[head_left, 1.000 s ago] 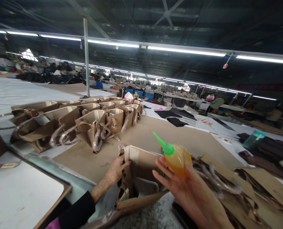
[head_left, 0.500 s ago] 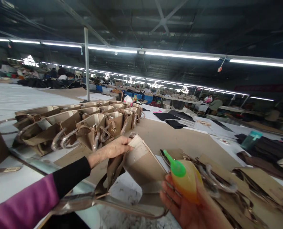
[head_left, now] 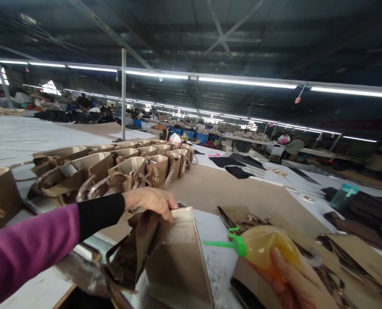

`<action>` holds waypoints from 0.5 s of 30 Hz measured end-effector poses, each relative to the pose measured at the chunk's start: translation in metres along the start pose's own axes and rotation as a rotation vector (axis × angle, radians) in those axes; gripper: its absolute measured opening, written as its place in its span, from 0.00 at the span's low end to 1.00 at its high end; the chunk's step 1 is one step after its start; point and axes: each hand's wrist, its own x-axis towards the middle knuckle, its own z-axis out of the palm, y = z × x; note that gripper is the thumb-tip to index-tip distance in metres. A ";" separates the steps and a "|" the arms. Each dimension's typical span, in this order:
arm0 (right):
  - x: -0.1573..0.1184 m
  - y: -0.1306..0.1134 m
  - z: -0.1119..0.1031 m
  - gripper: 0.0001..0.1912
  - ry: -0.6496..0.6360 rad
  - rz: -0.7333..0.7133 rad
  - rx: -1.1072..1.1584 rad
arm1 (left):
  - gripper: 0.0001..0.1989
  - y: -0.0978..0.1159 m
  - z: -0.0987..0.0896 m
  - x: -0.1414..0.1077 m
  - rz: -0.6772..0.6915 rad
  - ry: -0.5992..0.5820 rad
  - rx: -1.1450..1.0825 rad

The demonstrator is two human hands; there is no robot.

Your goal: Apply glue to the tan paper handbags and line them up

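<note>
My left hand (head_left: 154,201) pinches the top edge of a tan bag (head_left: 181,257), which stands open in front of me, its dark brown flap and strap hanging to the left. In my right hand (head_left: 293,279) is a soft bottle (head_left: 268,246) of yellow-orange liquid. The bottle lies on its side, with its green nozzle pointing left toward the bag, a short gap away. Part of my right palm is hidden behind the bottle.
Rows of tan bags (head_left: 126,167) stand beyond my left hand. Flat tan bags (head_left: 361,257) lie at right, near a teal container (head_left: 343,196). Black pieces (head_left: 237,161) lie farther back. A pole (head_left: 123,94) rises behind the rows. People are in the distance.
My right hand has turned the bottle so its nozzle points left, and its fingers have closed round it. The held bag has tilted more upright and come nearer.
</note>
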 end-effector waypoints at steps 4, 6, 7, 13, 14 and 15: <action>-0.003 0.006 0.006 0.34 0.000 -0.137 -0.129 | 0.07 0.002 0.009 0.004 -0.003 -0.038 0.066; 0.001 0.008 0.008 0.34 0.024 -0.257 -0.240 | 0.07 0.001 0.012 0.009 -0.034 -0.035 0.105; 0.004 0.009 0.008 0.34 0.037 -0.326 -0.303 | 0.06 0.001 0.013 0.011 -0.045 -0.039 0.119; 0.025 0.016 -0.001 0.32 0.026 -0.462 -0.506 | 0.04 -0.004 0.018 0.028 -0.046 -0.087 0.117; 0.028 0.018 -0.003 0.31 0.020 -0.463 -0.505 | 0.03 -0.005 0.019 0.031 -0.039 -0.094 0.104; 0.031 0.021 -0.004 0.31 0.017 -0.468 -0.505 | 0.03 -0.006 0.021 0.034 -0.030 -0.096 0.092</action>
